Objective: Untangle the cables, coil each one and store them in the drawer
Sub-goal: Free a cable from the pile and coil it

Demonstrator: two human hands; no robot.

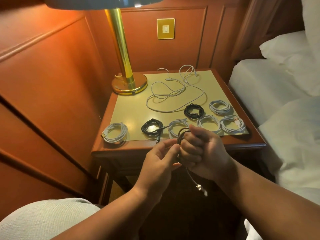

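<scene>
- The right hand (199, 149) is fisted around a dark cable coil (181, 135), held in the air just in front of the nightstand (173, 149); the loops rise above the knuckles and run down behind the fingers.
- The left hand (159, 161) sits just beside it, thumb and forefinger pinching the same coil at its left edge, the other fingers loosely curved.
- The cable's loose tail (199, 185) hangs below the right hand and ends in a pale plug.
- Seven finished coils lie along the front of the nightstand's yellowish top: a white coil (115, 133) at far left, a black coil (152, 127) to its right, then a white coil (176, 129) partly behind the hands.
- Further right are two white coils (208, 122) and (232, 124), with a black coil (194, 110) and a white coil (219, 107) behind them.
- A tangle of white cables (174, 90) sprawls uncoiled across the middle and back of the top.
- A brass lamp (129, 82) stands on the back left corner; a brass-framed wall switch (165, 28) is on the panelled wall.
- A white bed (277, 87) lies to the right.
- No writing or brand marks can be read on any cable or plug.
- Whether the nightstand has a drawer cannot be told.
</scene>
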